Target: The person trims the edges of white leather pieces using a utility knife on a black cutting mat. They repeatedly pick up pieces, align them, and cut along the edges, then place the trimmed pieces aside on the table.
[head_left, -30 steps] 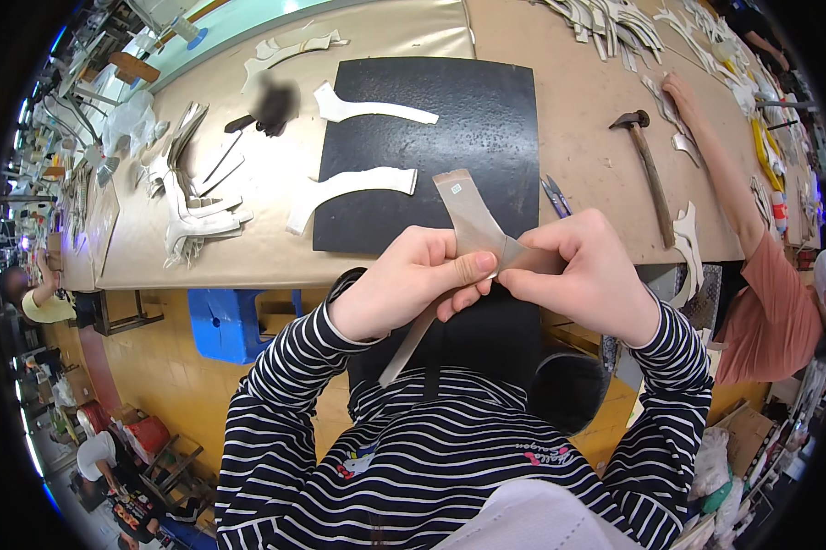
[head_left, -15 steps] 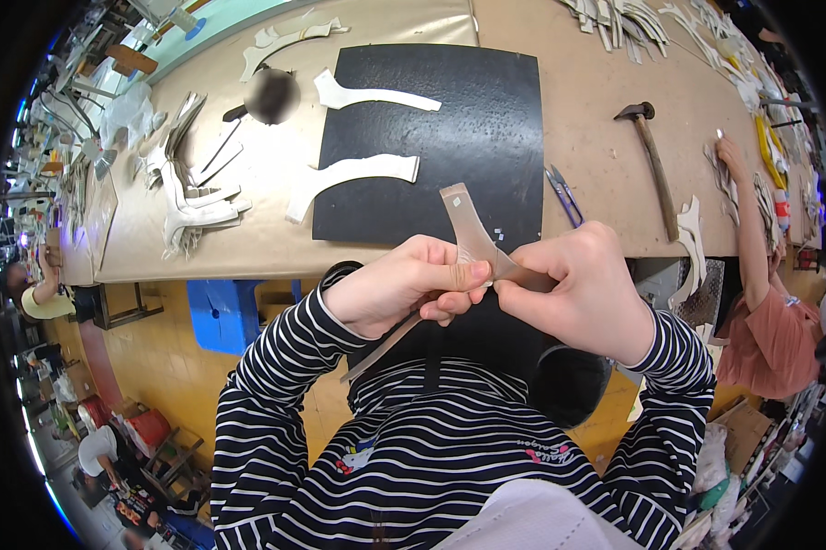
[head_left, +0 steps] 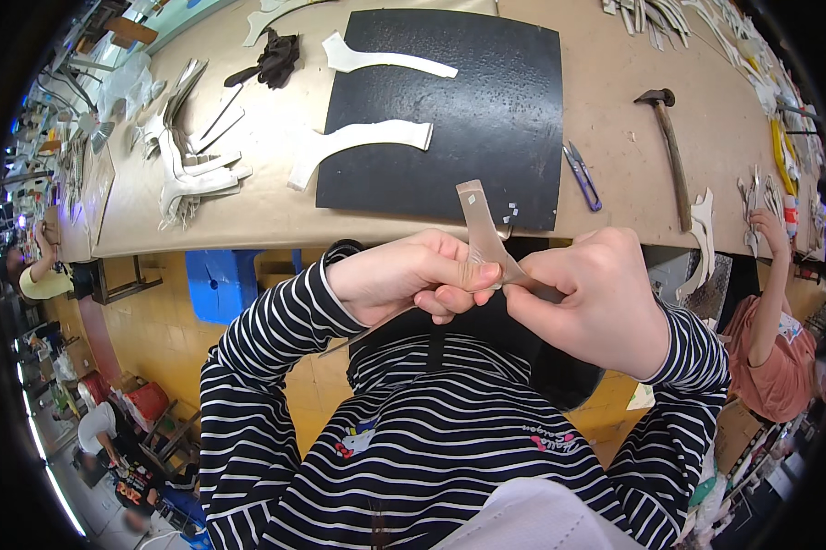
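While the left hand (head_left: 440,275) is pinching a beige curved piece (head_left: 484,226), the right hand (head_left: 589,298) is pinching it alongside, seemingly working its bend; the next move is probably calling for steady pressure. Beyond the grip, a black mat (head_left: 495,96) is bearing pale cutouts (head_left: 367,137).

The held piece (head_left: 482,223) looks smooth, the board (head_left: 495,119) glossy, the hammer (head_left: 672,158) metal and wood.

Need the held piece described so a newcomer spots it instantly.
Find the large black board; just below its near edge are the left hand and right hand. The beige piece is pinched between them, one end pointing up across the board. Unlike the two pale curved pieces lying on the board, it is held and shows a small white sticker near its tip.
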Demonstrator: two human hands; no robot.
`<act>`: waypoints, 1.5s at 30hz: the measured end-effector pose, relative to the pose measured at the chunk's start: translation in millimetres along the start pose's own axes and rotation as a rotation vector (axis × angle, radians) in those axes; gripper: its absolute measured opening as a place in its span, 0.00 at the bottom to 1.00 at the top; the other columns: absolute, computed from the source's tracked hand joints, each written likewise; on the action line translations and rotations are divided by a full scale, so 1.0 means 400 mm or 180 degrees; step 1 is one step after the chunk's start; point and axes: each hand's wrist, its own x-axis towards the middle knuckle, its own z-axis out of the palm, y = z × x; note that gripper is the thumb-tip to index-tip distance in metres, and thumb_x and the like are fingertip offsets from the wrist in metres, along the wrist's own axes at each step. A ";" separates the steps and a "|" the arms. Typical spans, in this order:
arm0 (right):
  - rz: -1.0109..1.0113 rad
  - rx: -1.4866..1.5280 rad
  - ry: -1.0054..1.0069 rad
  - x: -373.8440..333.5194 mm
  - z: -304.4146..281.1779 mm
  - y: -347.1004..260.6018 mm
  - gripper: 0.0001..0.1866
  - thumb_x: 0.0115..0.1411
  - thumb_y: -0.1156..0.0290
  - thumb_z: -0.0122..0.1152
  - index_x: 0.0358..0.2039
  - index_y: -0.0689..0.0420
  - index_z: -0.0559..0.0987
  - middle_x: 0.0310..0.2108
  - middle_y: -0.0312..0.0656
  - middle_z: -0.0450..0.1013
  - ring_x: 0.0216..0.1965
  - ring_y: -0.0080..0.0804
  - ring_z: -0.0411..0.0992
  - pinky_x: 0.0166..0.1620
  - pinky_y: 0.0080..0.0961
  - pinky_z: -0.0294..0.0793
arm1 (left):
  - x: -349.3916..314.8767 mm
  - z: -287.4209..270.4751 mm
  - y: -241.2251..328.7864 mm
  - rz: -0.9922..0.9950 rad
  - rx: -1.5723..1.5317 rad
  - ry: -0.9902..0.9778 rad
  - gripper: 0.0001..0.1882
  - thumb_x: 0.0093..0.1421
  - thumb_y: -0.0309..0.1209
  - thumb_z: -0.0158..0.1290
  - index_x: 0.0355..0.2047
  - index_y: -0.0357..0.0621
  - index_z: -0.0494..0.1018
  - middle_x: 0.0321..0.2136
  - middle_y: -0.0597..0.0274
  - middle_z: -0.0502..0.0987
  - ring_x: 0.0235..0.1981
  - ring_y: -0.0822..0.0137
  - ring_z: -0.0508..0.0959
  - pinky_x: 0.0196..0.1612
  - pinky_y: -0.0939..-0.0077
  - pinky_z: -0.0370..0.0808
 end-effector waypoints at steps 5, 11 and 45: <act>0.0271 0.0512 -0.0118 0.008 -0.005 0.005 0.08 0.51 0.72 0.65 0.19 0.62 0.80 0.11 0.43 0.68 0.11 0.31 0.67 0.18 0.27 0.62 | -0.010 -0.004 0.001 0.0265 -0.0009 0.0031 0.15 0.68 0.39 0.54 0.32 0.39 0.74 0.15 0.76 0.66 0.15 0.83 0.61 0.21 0.86 0.60; 0.1097 0.1387 -0.0529 0.011 -0.005 0.036 0.09 0.60 0.69 0.62 0.31 0.62 0.80 0.14 0.42 0.70 0.14 0.31 0.70 0.20 0.28 0.64 | 0.000 -0.001 0.004 0.1594 0.2515 0.1464 0.18 0.62 0.36 0.60 0.47 0.36 0.75 0.29 0.62 0.78 0.29 0.77 0.77 0.34 0.83 0.74; -0.0382 0.2248 0.0563 -0.067 0.111 0.055 0.08 0.56 0.81 0.54 0.26 0.66 0.81 0.16 0.38 0.77 0.14 0.23 0.74 0.21 0.17 0.71 | 0.040 0.009 -0.055 0.3632 0.2864 0.0841 0.05 0.46 0.21 0.65 0.25 0.38 0.80 0.28 0.59 0.78 0.27 0.65 0.79 0.30 0.74 0.76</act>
